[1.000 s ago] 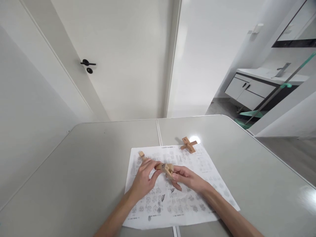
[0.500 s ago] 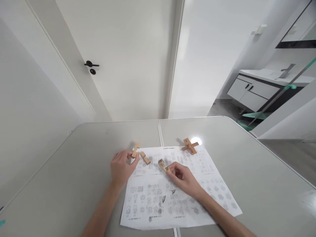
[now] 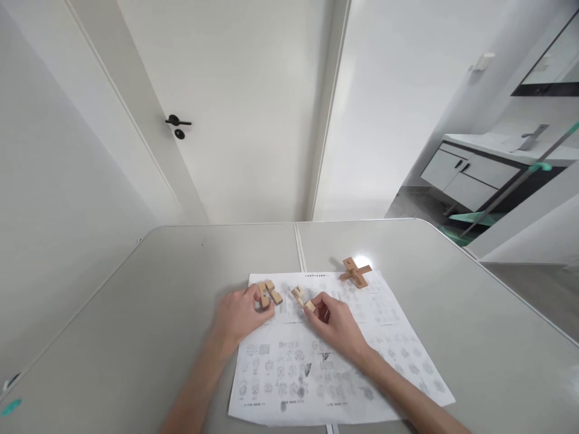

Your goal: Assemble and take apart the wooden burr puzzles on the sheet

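Between the thumb and fingers of my left hand (image 3: 244, 310) is a small notched wooden block (image 3: 263, 295), held at the upper left of a printed sheet. Right beside it lies a second wooden block (image 3: 274, 292) with a notch in its middle; whether the two touch, I cannot tell. My right hand (image 3: 337, 322) pinches one end of a third notched wooden block (image 3: 297, 293), which has a dark mark on its far end. Beyond my right hand, a cross-shaped assembly of brown wooden pieces (image 3: 356, 273) rests at the sheet's top edge.
The white printed sheet (image 3: 271, 398), covered in small diagrams, lies under both hands on a grey table (image 3: 149, 337). A seam (image 3: 300, 247) runs across the tabletop. Behind stand a white door (image 3: 244, 120) with a black handle and, at right, a sink cabinet (image 3: 470, 172).
My left hand has brought its block down and right, close to the block lying on the sheet. The right hand's block has turned slightly. The whole view has shifted a little.
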A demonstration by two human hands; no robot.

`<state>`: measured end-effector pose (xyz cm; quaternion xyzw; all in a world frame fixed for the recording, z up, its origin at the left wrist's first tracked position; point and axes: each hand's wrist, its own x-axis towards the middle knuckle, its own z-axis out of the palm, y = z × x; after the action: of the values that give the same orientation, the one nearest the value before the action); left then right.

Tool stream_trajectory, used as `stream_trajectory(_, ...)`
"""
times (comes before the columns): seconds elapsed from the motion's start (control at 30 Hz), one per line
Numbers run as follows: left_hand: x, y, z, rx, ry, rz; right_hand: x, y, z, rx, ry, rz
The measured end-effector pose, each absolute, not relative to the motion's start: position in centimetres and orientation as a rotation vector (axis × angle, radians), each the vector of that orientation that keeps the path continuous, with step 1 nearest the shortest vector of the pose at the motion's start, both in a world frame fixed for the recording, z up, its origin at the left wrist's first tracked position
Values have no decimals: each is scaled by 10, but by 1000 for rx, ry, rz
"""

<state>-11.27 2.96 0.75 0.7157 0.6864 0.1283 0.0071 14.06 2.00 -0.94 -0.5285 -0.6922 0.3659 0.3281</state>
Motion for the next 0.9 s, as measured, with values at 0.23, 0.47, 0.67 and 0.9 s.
stream_trajectory(0.23, -113, 29, 8, 2340, 1932, 633, 103, 50, -3, -1656, -2041, 604)
stream_trajectory(0.47, -119, 32, -5, 2211, 1800, 683, 85, 55, -2, -1534, -2277, 638)
stream_trajectory(0.67, -128, 36, -15, 2155, 1744, 656, 92, 51, -2, -1312, -2338, 715)
stream_trajectory(0.9, -128, 39, -17, 2207, 1690, 666, 121, 36, -3, -1057, -2267, 844)
